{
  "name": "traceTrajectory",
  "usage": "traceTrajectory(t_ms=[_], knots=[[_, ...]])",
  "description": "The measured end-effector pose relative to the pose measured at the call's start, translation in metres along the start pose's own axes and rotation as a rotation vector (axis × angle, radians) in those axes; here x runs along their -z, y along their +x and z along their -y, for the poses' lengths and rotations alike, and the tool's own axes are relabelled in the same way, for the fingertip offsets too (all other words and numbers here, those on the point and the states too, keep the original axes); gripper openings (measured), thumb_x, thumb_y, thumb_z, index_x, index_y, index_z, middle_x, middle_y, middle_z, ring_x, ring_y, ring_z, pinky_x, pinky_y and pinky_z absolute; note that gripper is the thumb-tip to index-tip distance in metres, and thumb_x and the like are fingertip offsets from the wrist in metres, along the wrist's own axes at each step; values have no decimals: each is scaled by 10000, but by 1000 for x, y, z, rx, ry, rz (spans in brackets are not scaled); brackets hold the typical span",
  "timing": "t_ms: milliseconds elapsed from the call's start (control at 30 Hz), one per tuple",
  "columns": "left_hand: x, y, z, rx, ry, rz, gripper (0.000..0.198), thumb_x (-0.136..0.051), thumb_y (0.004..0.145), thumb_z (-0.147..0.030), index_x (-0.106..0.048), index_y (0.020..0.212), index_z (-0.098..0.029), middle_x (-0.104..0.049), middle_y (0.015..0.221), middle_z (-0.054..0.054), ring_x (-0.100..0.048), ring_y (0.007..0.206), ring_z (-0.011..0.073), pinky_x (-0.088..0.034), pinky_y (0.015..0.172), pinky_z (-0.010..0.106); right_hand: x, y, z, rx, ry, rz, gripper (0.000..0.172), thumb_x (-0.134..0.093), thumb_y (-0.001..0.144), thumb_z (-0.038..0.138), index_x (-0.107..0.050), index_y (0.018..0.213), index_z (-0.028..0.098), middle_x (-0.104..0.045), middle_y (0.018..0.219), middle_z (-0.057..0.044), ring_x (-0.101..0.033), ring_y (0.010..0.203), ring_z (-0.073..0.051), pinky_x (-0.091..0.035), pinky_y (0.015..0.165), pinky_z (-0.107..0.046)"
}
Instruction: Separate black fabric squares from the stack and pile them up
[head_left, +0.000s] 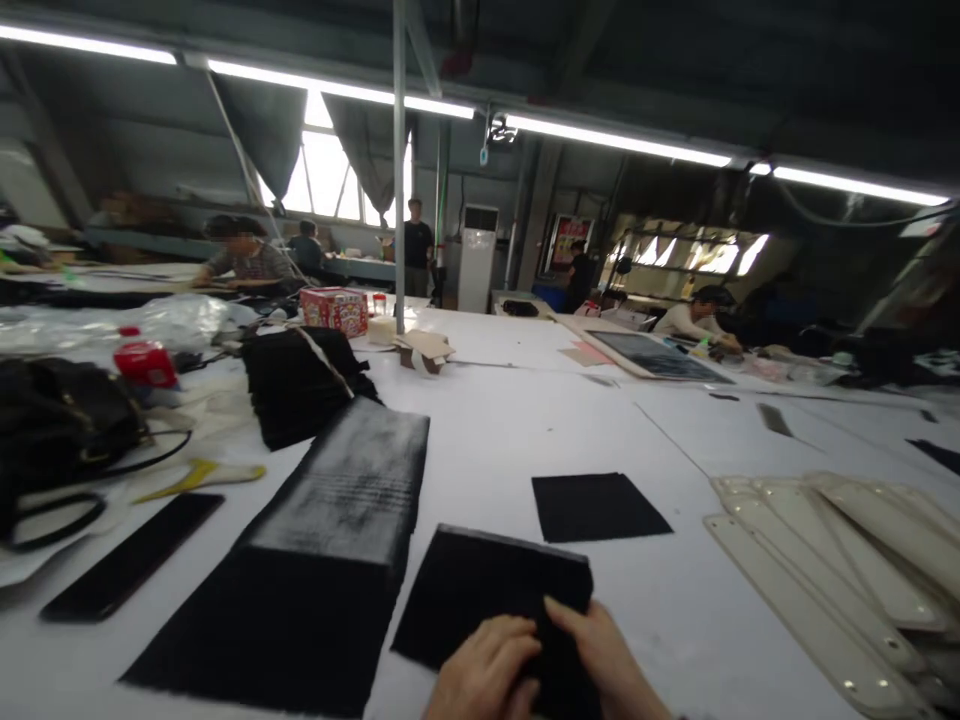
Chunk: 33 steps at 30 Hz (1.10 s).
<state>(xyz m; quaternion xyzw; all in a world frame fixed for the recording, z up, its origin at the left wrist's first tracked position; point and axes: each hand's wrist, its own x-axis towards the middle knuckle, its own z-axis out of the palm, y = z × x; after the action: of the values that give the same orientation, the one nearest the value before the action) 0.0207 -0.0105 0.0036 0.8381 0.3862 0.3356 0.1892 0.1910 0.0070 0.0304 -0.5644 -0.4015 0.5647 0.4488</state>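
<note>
A black piece of fabric-like sheet (487, 590) is at the front of the white table, in both my hands. My right hand (604, 650) grips its right edge, thumb on top and fingers underneath. My left hand (487, 665) is closed at the near edge, its fingers bent together against the sheet; its fingertips are partly hidden. Just left lies a long stack of black pieces (270, 620), its far part (337, 490) greyish and dusty-looking. Beyond my hands, a smaller black piece (600, 507) rests flat on the table.
Beige strips with metal studs (825, 570) are piled at right. On the left are a dark phone-like slab (135, 555), a yellow-handled tool (199, 478), a black bundle (307, 385) and a red bottle (146, 360). A metal post (400, 180) rises from the table. Other people work farther back.
</note>
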Motion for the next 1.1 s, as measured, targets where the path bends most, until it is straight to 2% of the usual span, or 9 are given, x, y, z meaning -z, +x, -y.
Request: traceTrajectory(t_ms=[100, 167, 267, 333, 400, 500, 667, 933, 1100], knots=[[5, -6, 12, -16, -11, 172, 420, -580, 828, -153, -565, 1236, -255, -594, 1311, 44, -533, 1211, 248, -462, 1041, 411, 42, -9, -14, -219, 95, 36, 488, -753, 683, 496, -702, 991, 121, -726, 851, -119, -701, 811, -294, -556, 755, -401], [9, -8, 21, 28, 39, 225, 412, -603, 829, -165, -563, 1231, -243, -577, 1320, 52, -510, 1222, 264, -435, 1054, 438, 72, -4, -18, -241, 23, 82, 492, -713, 719, 505, -692, 1031, 125, -727, 877, -123, -700, 805, -298, -554, 746, -413], [13, -9, 29, 16, 72, 277, 409, -641, 833, -210, -560, 1233, -239, -557, 1327, 58, -491, 1223, 270, -422, 1052, 431, 105, 18, -15, -32, -417, -80, 470, -675, 711, 538, -694, 1001, 168, -727, 875, -94, -681, 723, -263, -544, 711, -390], [16, -4, 30, 10, 75, 296, 378, -626, 854, -218, -560, 1225, -245, -577, 1273, 55, -519, 1167, 248, -451, 1001, 397, 108, 37, -9, 166, -763, -167, 396, -650, 724, 512, -691, 974, 207, -722, 884, -62, -661, 694, -228, -526, 696, -357], [19, 7, 32, 22, 105, 291, 328, -596, 871, -196, -566, 1194, -238, -594, 1207, 53, -542, 1097, 229, -469, 942, 372, 94, 53, -2, 327, -993, -120, 297, -578, 802, 446, -681, 975, 228, -712, 900, -41, -653, 724, -206, -504, 701, -331], [20, 24, 38, 52, 215, 268, 292, -586, 863, -165, -566, 1152, -204, -585, 1194, 70, -538, 1074, 240, -462, 923, 389, 49, 72, 0, 509, -1160, 19, 195, -494, 872, 290, -664, 940, 223, -688, 876, -37, -638, 788, -192, -474, 718, -306], [10, 28, 54, 77, 299, 272, 220, -585, 855, -159, -568, 1072, -187, -588, 1098, 68, -542, 1012, 239, -474, 867, 381, -16, 95, -18, 600, -1222, 52, 75, -562, 827, 168, -612, 860, 213, -644, 888, -51, -591, 881, -217, -430, 764, -321], [3, 29, 69, 86, 322, 209, 168, -499, 913, -151, -564, 1065, -184, -586, 1055, 64, -546, 964, 228, -473, 827, 366, -28, 104, -39, 635, -1234, -5, 114, -549, 805, 114, -514, 801, 222, -599, 820, -25, -553, 831, -223, -378, 763, -364], [3, 33, 75, 101, 338, 187, 158, -530, 911, -179, -568, 1064, -177, -585, 1072, 68, -536, 977, 237, -467, 849, 382, -26, 105, -52, 702, -1141, 14, 247, -521, 847, 87, -580, 1045, 224, -620, 903, -38, -562, 892, -228, -404, 807, -379]])
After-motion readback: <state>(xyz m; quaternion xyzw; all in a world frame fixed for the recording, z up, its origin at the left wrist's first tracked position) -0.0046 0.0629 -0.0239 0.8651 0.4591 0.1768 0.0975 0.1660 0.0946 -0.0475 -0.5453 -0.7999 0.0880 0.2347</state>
